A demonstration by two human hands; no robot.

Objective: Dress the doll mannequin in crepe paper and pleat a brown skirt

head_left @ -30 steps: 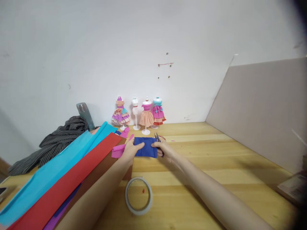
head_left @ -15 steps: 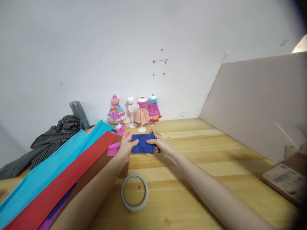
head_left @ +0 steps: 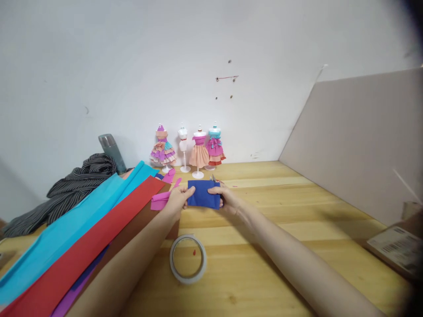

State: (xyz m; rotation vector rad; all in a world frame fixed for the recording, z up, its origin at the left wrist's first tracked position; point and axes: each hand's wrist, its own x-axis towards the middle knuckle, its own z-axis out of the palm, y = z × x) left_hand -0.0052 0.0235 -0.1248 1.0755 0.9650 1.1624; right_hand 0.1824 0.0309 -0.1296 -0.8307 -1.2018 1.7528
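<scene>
A rectangular piece of dark blue crepe paper [head_left: 201, 194] is stretched between my two hands above the wooden table. My left hand [head_left: 177, 200] pinches its left edge, thumb on top. At the right side, my right hand [head_left: 228, 199] grips it with the thumb lying over the front. Scissors [head_left: 213, 178] are tucked in the right hand behind the paper; only a blade tip shows above the top edge, and the handles are mostly hidden. Close to the left hand lies a pink paper strip [head_left: 160, 201].
Red crepe paper [head_left: 99, 233] and light blue crepe paper [head_left: 76, 224] lie at the left, near a striped cloth [head_left: 76, 182] and a bottle [head_left: 114, 152]. A tape roll [head_left: 172, 259] is in front. Several mini dress forms, one in a peach skirt [head_left: 199, 155], line the wall. A cardboard box [head_left: 396, 244] sits right.
The whole view has shifted slightly, so things appear a little further right and higher. Both hands still hold the blue paper, and less of the scissors shows above it.
</scene>
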